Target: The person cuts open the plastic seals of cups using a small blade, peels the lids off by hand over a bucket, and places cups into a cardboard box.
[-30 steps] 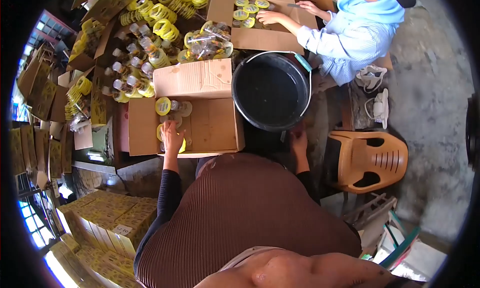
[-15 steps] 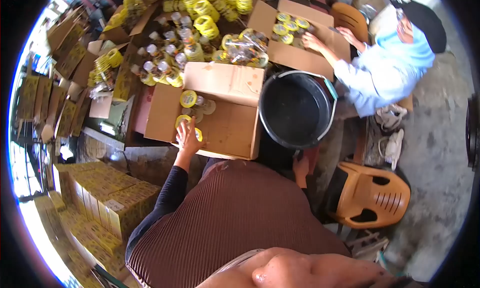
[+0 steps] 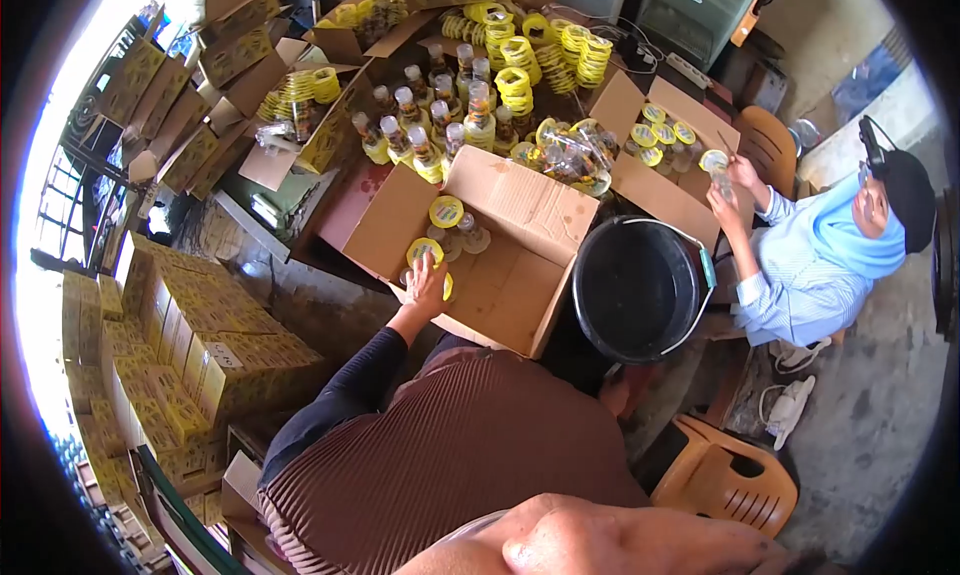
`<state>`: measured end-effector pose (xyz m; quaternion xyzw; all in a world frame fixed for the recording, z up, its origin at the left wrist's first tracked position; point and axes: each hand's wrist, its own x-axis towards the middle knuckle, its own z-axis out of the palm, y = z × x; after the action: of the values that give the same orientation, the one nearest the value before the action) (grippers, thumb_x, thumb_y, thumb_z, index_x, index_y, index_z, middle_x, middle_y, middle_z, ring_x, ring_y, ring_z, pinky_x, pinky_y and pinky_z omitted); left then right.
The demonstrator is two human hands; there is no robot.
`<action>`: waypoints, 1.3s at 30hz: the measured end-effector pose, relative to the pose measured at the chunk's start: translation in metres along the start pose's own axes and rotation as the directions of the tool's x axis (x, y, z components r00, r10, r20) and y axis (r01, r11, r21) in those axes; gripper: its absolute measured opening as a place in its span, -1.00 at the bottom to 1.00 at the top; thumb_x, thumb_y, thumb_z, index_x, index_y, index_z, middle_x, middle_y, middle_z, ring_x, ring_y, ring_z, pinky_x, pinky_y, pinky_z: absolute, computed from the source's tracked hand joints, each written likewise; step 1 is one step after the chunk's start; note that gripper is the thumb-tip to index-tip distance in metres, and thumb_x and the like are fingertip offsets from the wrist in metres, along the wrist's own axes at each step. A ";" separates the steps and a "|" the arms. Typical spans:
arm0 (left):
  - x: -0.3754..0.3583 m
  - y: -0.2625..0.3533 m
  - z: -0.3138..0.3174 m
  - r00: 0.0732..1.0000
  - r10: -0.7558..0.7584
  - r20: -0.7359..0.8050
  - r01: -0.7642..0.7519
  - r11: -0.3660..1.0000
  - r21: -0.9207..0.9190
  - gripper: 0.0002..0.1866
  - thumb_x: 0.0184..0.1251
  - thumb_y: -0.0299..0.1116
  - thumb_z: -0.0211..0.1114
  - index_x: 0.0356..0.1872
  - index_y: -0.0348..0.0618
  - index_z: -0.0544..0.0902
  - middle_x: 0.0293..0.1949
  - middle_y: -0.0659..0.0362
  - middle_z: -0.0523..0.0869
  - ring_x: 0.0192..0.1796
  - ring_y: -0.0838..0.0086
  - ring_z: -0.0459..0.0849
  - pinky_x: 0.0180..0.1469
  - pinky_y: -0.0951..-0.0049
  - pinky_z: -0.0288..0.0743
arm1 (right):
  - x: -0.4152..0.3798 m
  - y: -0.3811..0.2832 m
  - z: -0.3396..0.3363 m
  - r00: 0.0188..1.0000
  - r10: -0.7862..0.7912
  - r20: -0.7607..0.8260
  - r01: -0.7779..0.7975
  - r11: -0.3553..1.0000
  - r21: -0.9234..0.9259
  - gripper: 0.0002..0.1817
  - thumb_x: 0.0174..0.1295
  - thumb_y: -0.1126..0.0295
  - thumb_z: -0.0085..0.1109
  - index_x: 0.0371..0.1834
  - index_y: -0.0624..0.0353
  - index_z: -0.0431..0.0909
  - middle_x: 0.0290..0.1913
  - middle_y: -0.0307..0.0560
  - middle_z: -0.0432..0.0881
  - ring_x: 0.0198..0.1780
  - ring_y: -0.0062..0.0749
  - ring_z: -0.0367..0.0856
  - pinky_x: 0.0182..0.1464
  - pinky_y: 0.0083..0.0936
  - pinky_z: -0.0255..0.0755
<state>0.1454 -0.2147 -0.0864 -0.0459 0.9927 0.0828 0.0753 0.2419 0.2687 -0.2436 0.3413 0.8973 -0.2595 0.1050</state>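
Head view: left hand (image 3: 426, 283), fingers spread over yellow-topped containers (image 3: 446, 212) in open carton (image 3: 515, 280), mid-frame; grasp cannot be told. Right hand hidden, finger state unclear.

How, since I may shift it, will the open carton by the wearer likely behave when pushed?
Likely light: the carton is thin cardboard, mostly bare inside. Its loose flaps may flop, and its few yellow-topped containers could tip.
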 end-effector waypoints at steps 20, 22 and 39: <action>0.018 0.087 0.014 0.918 0.394 -0.046 -0.394 0.891 -0.225 -0.27 -0.12 -0.19 0.56 0.21 0.01 0.56 0.12 -0.04 0.42 0.19 0.01 0.43 0.27 0.09 0.44 | 0.040 0.035 0.028 0.969 -0.125 -0.212 0.105 0.989 -0.104 -0.66 0.15 0.18 0.29 -0.30 0.31 0.70 -0.32 0.28 0.72 -0.21 0.27 0.72 -0.19 0.08 0.58; 0.019 0.091 0.018 0.900 0.410 -0.148 -0.435 0.862 -0.259 -0.18 -0.15 -0.22 0.56 0.29 -0.02 0.48 0.15 -0.06 0.40 0.21 0.00 0.42 0.19 0.06 0.48 | 0.033 0.022 0.018 0.972 -0.113 -0.206 0.094 0.991 -0.100 -0.66 0.14 0.18 0.29 -0.30 0.31 0.70 -0.32 0.28 0.72 -0.21 0.27 0.72 -0.19 0.08 0.58; 0.023 0.082 0.014 0.956 0.219 -0.195 -0.292 0.767 -0.572 -0.21 -0.12 -0.34 0.58 0.24 -0.09 0.42 0.06 -0.07 0.52 0.11 -0.04 0.58 0.16 0.07 0.55 | 0.004 -0.006 -0.001 0.991 0.056 -0.122 -0.061 0.997 -0.037 -0.63 0.15 0.16 0.25 -0.22 0.30 0.68 -0.13 0.30 0.72 -0.04 0.27 0.69 -0.04 0.10 0.56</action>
<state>0.1167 -0.1334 -0.0911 0.0636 0.9159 0.3961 -0.0133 0.2352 0.2673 -0.2418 0.3803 0.8967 -0.2170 0.0648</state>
